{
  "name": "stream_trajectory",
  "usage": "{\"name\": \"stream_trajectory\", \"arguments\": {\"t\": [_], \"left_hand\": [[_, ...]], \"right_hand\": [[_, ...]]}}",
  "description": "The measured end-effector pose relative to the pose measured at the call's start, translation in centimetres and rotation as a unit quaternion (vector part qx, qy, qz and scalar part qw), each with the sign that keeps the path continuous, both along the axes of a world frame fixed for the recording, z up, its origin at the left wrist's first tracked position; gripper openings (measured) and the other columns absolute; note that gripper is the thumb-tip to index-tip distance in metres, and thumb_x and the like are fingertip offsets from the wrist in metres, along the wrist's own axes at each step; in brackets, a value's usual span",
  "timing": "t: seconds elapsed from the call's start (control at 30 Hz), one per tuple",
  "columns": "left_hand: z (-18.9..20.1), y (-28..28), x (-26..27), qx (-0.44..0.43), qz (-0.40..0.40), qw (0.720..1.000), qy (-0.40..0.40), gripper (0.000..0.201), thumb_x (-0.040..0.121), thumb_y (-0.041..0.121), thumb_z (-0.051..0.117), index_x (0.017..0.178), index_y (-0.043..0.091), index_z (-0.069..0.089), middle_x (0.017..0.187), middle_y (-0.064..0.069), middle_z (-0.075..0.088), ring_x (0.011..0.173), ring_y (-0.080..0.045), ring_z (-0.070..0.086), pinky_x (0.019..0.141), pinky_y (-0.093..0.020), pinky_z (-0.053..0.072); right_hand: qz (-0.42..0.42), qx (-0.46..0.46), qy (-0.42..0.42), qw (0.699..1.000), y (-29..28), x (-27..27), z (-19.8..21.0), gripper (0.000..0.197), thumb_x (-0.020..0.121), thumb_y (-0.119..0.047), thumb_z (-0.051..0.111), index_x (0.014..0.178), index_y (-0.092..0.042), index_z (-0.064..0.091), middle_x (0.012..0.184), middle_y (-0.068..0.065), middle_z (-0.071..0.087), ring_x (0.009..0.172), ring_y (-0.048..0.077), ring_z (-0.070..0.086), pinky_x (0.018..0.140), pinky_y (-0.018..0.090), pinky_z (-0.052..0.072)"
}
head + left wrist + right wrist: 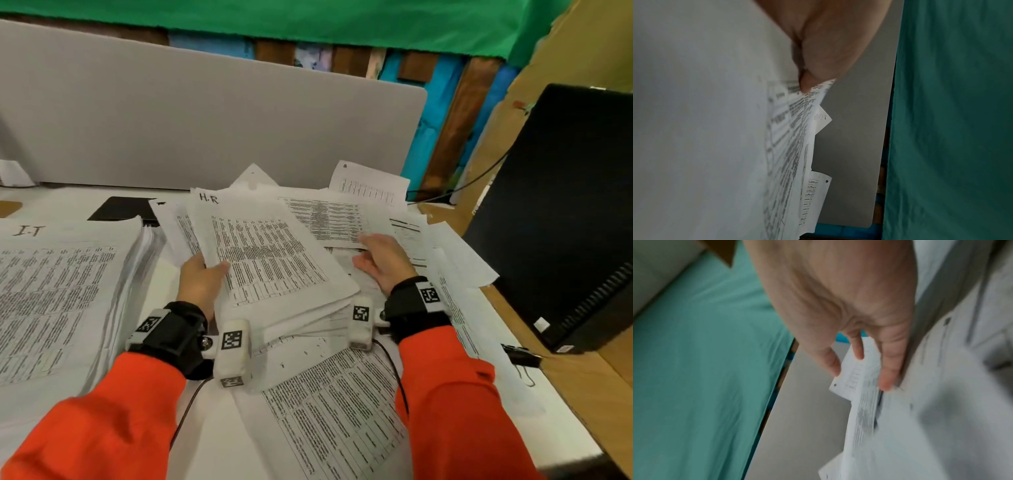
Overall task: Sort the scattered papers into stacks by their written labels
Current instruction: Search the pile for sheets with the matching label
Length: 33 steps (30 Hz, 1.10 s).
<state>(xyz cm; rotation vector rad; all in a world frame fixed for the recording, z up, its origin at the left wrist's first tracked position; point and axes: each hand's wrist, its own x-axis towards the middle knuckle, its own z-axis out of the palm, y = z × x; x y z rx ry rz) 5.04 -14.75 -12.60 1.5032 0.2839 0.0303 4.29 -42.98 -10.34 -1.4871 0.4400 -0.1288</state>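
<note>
Here two labelled stacks show in the head view: a thick stack marked "I-T" [65, 294] at the left of the frame, and a stack marked "H.R" [270, 253] at the centre, its long axis running from lower right toward upper left, with the written label at its far upper-left corner. The left hand [200, 281] grips the H.R stack at its left edge, thumb on top of the printed sheet and the other fingers hidden beneath; the left wrist view confirms a thumb [807, 81] pressed onto the paper's edge. The right hand [385, 262] lies just right of that stack with fingers straight and slightly spread, resting on the loose papers [342, 219] scattered toward the upper right; it clasps nothing. More loose sheets [335, 411] spread across the lower centre of the frame, under both orange sleeves. A grey partition [205, 116] stands along the far edge of the desk, a black computer case [565, 212] crowds the right side, and a dark flat object [120, 209] lies behind the I-T stack, partly covered by paper.
</note>
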Motion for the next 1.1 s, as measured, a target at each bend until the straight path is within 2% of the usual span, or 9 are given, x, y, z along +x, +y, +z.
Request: {"name": "stream_trajectory", "arguments": {"t": [0.13,0.27,0.33,0.43,0.57,0.77,0.87,1.03,1.1], "left_hand": [[0.5,0.1,-0.4,-0.032,0.022,0.999,-0.031,0.033,0.096,0.001,0.048,0.129,0.007,0.053,0.123,-0.013,0.062,0.109,-0.03,0.06,0.096,-0.044,0.048],[0.3,0.0,-0.4,-0.054,-0.003,0.998,-0.027,0.032,0.097,0.004,0.047,0.127,0.011,0.056,0.125,-0.009,0.062,0.11,-0.027,0.06,0.099,-0.046,0.046],[0.4,0.0,-0.4,-0.063,0.001,0.998,-0.018,0.032,0.098,0.003,0.045,0.127,0.012,0.055,0.125,-0.009,0.062,0.109,-0.028,0.06,0.098,-0.046,0.046],[0.4,-0.1,-0.2,-0.064,0.016,0.998,0.001,0.034,0.099,0.003,0.039,0.13,0.011,0.05,0.119,-0.008,0.059,0.103,-0.026,0.058,0.091,-0.039,0.047],[0.3,-0.1,0.2,-0.02,0.008,1.0,0.005,0.034,0.099,0.003,0.038,0.129,0.012,0.05,0.115,-0.01,0.059,0.093,-0.027,0.058,0.084,-0.038,0.048],[0.3,-0.3,0.1,0.026,-0.028,0.999,0.011,0.037,0.099,0.008,0.041,0.135,0.011,0.048,0.112,-0.009,0.059,0.09,-0.026,0.055,0.076,-0.034,0.043],[0.3,-0.2,0.0,0.029,-0.038,0.999,0.007,0.036,0.1,0.006,0.04,0.134,0.009,0.048,0.108,-0.01,0.057,0.076,-0.017,0.054,0.063,-0.028,0.041],[0.4,-0.2,0.1,0.033,-0.069,0.997,0.027,0.034,0.1,0.007,0.04,0.131,0.009,0.051,0.117,-0.015,0.062,0.1,-0.032,0.061,0.089,-0.044,0.049],[0.5,-0.3,0.1,0.032,-0.075,0.996,0.029,0.032,0.1,0.006,0.04,0.13,0.007,0.052,0.114,-0.016,0.063,0.1,-0.033,0.06,0.087,-0.042,0.049]], "right_hand": [[0.015,0.247,-0.003,0.969,-1.0,0.8,-1.1,0.049,0.097,-0.021,0.062,0.142,-0.012,0.044,0.136,0.023,0.053,0.122,0.034,0.056,0.085,0.036,0.056],[0.046,0.247,-0.026,0.967,0.5,1.7,-1.8,0.054,0.1,-0.018,0.055,0.15,-0.009,0.037,0.145,0.018,0.049,0.132,0.03,0.051,0.094,0.039,0.055],[-0.011,0.259,-0.096,0.961,-0.4,1.2,-0.8,0.043,0.101,-0.016,0.051,0.143,-0.005,0.046,0.131,0.014,0.061,0.121,0.025,0.059,0.107,0.038,0.045],[-0.211,0.294,-0.244,0.899,-4.4,-0.4,1.1,0.029,0.099,-0.014,0.055,0.127,-0.009,0.061,0.115,0.008,0.071,0.108,0.022,0.066,0.096,0.031,0.052],[-0.373,0.189,-0.173,0.892,-7.9,-0.8,-1.0,0.072,0.079,-0.021,0.077,0.138,-0.02,0.036,0.121,0.005,0.055,0.093,0.018,0.063,0.083,0.038,0.058],[-0.345,0.12,-0.067,0.929,-8.6,0.4,-3.2,0.071,0.08,0.002,0.057,0.142,-0.023,0.035,0.1,0.012,0.062,0.076,0.022,0.06,0.055,0.022,0.05],[-0.328,0.009,-0.097,0.94,-8.7,0.1,-1.6,0.066,0.088,0.007,0.051,0.149,-0.01,0.033,0.126,0.008,0.052,0.112,0.022,0.053,0.093,0.027,0.046],[-0.146,0.188,-0.154,0.959,-7.0,-0.7,0.2,0.042,0.098,0.001,0.052,0.139,-0.002,0.046,0.118,0.009,0.064,0.111,0.019,0.061,0.101,0.029,0.048],[-0.085,0.218,-0.111,0.966,-4.9,-0.7,-0.2,0.034,0.097,0.005,0.051,0.131,0.001,0.051,0.118,0.013,0.063,0.108,0.022,0.061,0.084,0.026,0.058]]}}
